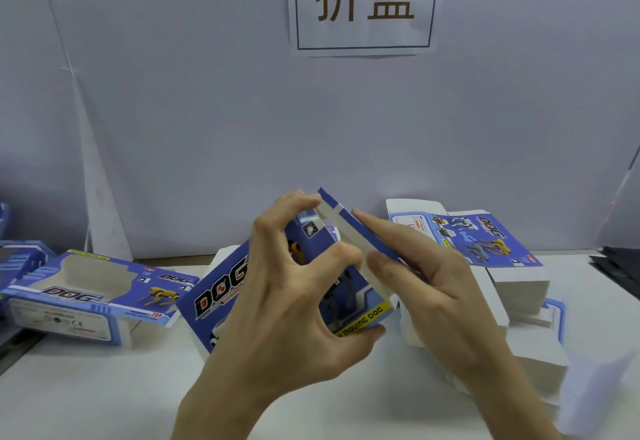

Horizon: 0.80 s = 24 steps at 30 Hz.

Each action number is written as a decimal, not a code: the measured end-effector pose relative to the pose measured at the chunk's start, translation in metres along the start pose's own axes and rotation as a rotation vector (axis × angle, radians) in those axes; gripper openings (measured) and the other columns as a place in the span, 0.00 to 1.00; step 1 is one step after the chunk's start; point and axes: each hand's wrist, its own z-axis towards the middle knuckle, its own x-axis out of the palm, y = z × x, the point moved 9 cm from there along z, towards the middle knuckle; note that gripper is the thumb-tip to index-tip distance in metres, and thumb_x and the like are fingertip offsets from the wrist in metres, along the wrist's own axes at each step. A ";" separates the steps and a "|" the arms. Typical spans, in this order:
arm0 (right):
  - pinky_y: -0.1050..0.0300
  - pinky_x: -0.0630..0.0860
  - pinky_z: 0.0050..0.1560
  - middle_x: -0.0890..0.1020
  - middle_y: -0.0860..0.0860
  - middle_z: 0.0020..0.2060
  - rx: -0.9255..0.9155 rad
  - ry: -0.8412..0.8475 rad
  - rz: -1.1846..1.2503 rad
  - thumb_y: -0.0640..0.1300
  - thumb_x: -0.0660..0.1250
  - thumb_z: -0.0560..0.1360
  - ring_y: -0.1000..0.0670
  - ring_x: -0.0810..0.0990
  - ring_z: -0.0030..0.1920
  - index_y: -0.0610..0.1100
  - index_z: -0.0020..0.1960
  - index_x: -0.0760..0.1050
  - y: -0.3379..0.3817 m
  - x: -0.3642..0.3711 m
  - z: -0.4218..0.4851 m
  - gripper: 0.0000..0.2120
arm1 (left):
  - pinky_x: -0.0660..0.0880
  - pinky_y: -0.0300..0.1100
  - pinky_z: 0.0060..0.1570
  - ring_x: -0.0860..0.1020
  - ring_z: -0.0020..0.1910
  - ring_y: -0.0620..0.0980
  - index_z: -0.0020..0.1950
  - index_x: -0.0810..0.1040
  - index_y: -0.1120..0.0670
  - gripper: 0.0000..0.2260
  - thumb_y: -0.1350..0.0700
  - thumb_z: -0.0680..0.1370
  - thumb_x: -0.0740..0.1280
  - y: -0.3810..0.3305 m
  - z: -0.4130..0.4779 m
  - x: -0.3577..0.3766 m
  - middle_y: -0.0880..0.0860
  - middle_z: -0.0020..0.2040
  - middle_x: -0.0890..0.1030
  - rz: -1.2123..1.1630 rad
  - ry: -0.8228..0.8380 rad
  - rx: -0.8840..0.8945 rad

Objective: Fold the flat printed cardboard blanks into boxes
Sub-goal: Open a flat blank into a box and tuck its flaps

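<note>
A blue printed cardboard blank (221,295) with "DOG" lettering is held tilted above the white table in the middle of the head view. My left hand (287,301) grips its front face, fingertips on the top edge and thumb under the lower edge. My right hand (426,287) holds the right side, with its fingers pressed against a white-backed end flap (349,235) that is bent up. A stack of flat blanks (485,238) lies at the right rear. A folded box (86,295) with a window cutout lies on its side at the left.
A white table (104,387) carries everything. A pale wall with a paper sign (363,3) stands close behind. Blue crates (20,259) sit at the far left edge. A dark object (620,266) lies at the far right. More white cardboard (540,353) is piled under my right forearm.
</note>
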 end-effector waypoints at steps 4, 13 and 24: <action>0.64 0.74 0.58 0.75 0.62 0.60 0.021 0.059 -0.029 0.48 0.60 0.75 0.60 0.73 0.65 0.62 0.62 0.77 -0.006 0.006 -0.001 0.19 | 0.70 0.35 0.61 0.61 0.70 0.41 0.53 0.73 0.43 0.24 0.37 0.62 0.74 0.002 -0.002 0.001 0.50 0.68 0.57 -0.050 0.002 -0.001; 0.66 0.75 0.57 0.74 0.59 0.59 -0.021 0.158 -0.100 0.45 0.71 0.68 0.58 0.74 0.62 0.63 0.65 0.72 -0.004 0.004 -0.004 0.29 | 0.71 0.31 0.59 0.53 0.73 0.35 0.72 0.61 0.44 0.41 0.37 0.62 0.71 0.001 0.004 -0.004 0.54 0.73 0.58 -0.078 -0.036 -0.117; 0.51 0.80 0.42 0.85 0.49 0.43 0.041 -0.106 0.304 0.52 0.70 0.65 0.47 0.84 0.43 0.52 0.47 0.84 -0.029 -0.021 0.001 0.12 | 0.79 0.44 0.51 0.80 0.59 0.48 0.64 0.76 0.40 0.25 0.48 0.67 0.74 0.067 -0.012 0.002 0.45 0.62 0.80 -0.925 0.035 -0.475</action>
